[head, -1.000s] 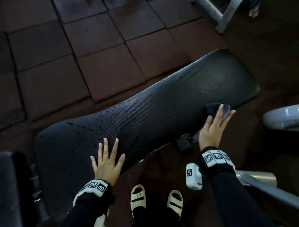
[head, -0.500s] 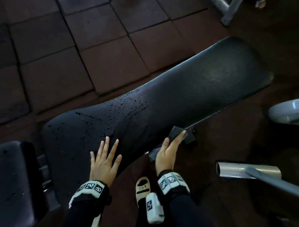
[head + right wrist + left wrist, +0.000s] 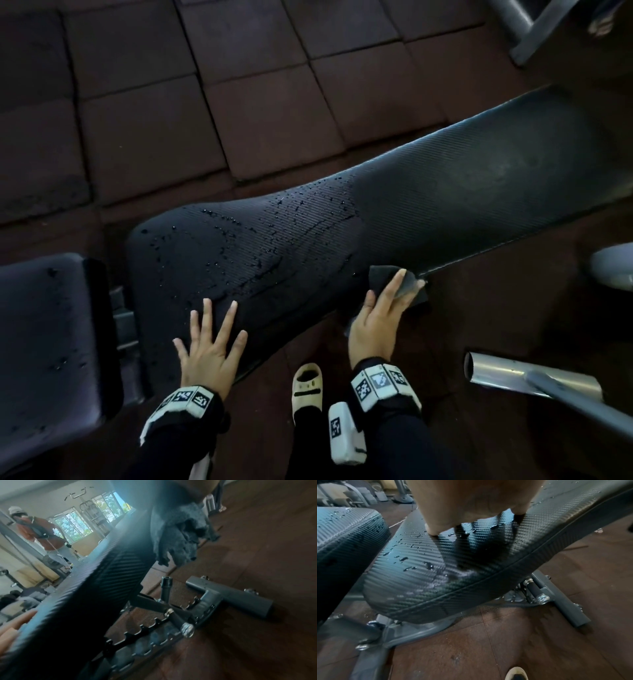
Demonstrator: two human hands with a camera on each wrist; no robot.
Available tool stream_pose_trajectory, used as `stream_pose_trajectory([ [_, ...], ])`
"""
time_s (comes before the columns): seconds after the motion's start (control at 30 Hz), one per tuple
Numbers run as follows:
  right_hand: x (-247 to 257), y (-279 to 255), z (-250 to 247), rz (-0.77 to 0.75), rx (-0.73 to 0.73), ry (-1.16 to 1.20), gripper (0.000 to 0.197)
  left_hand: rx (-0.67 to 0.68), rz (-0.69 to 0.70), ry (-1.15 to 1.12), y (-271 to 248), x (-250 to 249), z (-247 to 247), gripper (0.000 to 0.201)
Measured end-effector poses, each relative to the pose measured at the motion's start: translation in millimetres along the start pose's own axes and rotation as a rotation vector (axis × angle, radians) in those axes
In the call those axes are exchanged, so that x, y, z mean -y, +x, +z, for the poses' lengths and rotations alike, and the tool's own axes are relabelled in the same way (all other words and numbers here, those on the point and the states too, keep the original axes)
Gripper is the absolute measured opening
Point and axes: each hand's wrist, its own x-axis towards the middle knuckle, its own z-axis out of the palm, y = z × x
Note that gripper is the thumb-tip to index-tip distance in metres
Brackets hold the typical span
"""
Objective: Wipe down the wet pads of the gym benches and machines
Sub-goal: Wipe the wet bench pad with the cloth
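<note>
Overhead, the pad (image 3: 428,212) is seen running lower left to upper right, end cut off; the left hand (image 3: 209,353) is spread on it, the cloth (image 3: 385,279) gripped at its near edge by the right hand (image 3: 375,330). From the wrists, most left fingers are hidden behind the palm and the cloth is blurred.

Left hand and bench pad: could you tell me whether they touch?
Touching: the left wrist view shows the left hand with fingertips planted on the bench pad.

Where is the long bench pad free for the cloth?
Free: the wet middle of the long pad, between the left hand and the cloth in the right hand, and its far end beyond the cloth. Crowded: only the near edge, at both hands.
</note>
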Motion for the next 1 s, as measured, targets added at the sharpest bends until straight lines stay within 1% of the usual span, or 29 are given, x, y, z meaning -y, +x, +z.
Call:
stream_pose_trajectory([
  [0.13,-12,16,-12,-0.076,0.035,-0.364,0.057,0.015,-0.016,-0.013,0,-2,1,0.073],
  [0.2,-11,30,-21,-0.154,0.054,-0.512,0.056,0.013,-0.020,-0.007,-1,-3,2,0.077],
  [0.27,-5,51,-25,-0.228,0.102,-0.583,0.054,0.015,-0.024,0.004,-1,-3,2,0.082],
  [0.37,15,84,-17,-0.279,0.191,-0.633,0.053,0.036,-0.036,0.011,0,-4,2,0.085],
  [0.47,41,100,7,-0.367,0.309,-0.656,0.053,0.057,-0.042,-0.003,0,-4,1,0.076],
  [0.53,55,95,26,-0.463,0.401,-0.674,0.054,0.060,-0.039,-0.015,0,-4,0,0.073],
  [0.6,61,79,39,-0.610,0.439,-0.698,0.060,0.062,-0.038,-0.014,1,-4,1,0.074],
  [0.63,60,68,40,-0.683,0.479,-0.712,0.060,0.062,-0.040,-0.012,1,-4,1,0.074],
  [0.7,49,46,33,-0.843,0.547,-0.695,0.055,0.065,-0.047,-0.004,1,-4,2,0.074],
  [0.73,42,37,25,-0.909,0.578,-0.679,0.055,0.067,-0.049,-0.002,1,-3,2,0.073],
  [0.8,24,28,3,-0.983,0.632,-0.694,0.060,0.075,-0.053,-0.001,1,-3,2,0.073],
  [0.87,7,33,-20,-1.013,0.624,-0.724,0.063,0.076,-0.055,-0.001,1,-4,2,0.073],
  [0.9,1,40,-31,-1.001,0.601,-0.736,0.064,0.076,-0.054,0.000,1,-5,1,0.072],
  [1.0,-5,66,-51,-0.861,0.488,-0.731,0.063,0.080,-0.057,-0.007,1,-5,1,0.071],
])
